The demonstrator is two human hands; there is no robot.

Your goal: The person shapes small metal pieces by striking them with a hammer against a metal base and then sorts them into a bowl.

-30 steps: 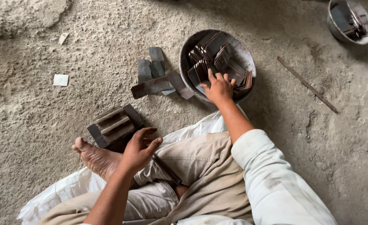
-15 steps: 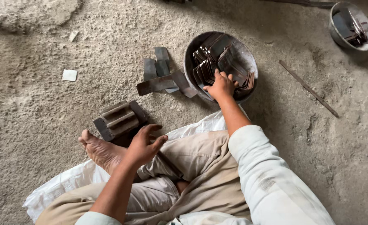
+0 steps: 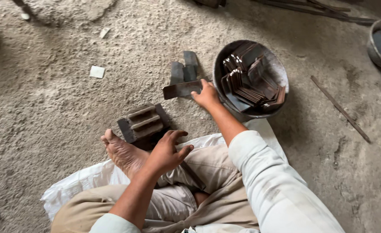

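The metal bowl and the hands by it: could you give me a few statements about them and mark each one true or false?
1. The round metal bowl holds dark metal strips. True.
2. The right hand is deep inside the bowl. False: it is outside the rim, on a flat metal piece lying on the ground.
3. The left hand grips a hammer. False: it is empty, fingers spread, above the knee.
4. A ridged metal block sits near the bare foot. True.
5. The person sits on a wooden chair. False: they sit cross-legged on a white sack on the ground.
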